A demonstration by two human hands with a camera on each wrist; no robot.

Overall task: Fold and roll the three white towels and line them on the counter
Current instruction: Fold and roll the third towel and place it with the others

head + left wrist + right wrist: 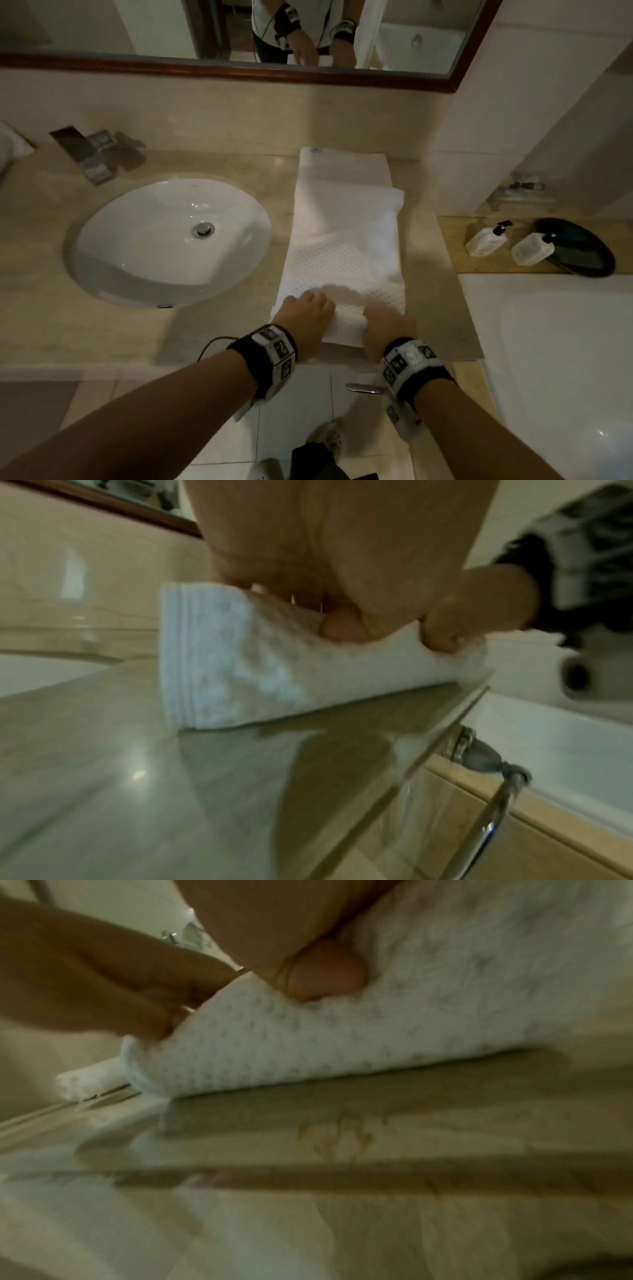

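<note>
A white dotted towel (342,260) lies folded in a long strip on the beige counter (85,325), right of the sink. Its near end (260,664) is curled into the start of a roll at the counter's front edge. My left hand (308,318) grips the left part of that rolled end, fingers curled over it. My right hand (387,329) grips the right part (308,1047), thumb pressed into the cloth. Under the strip's far end lies another folded white towel (342,164) against the back wall.
A white oval sink (171,236) with a chrome tap (92,154) fills the counter's left. Right of the counter are a bathtub (565,359), two pump bottles (507,240) and a dark round dish (582,250). A chrome towel rail (486,818) hangs below the counter edge.
</note>
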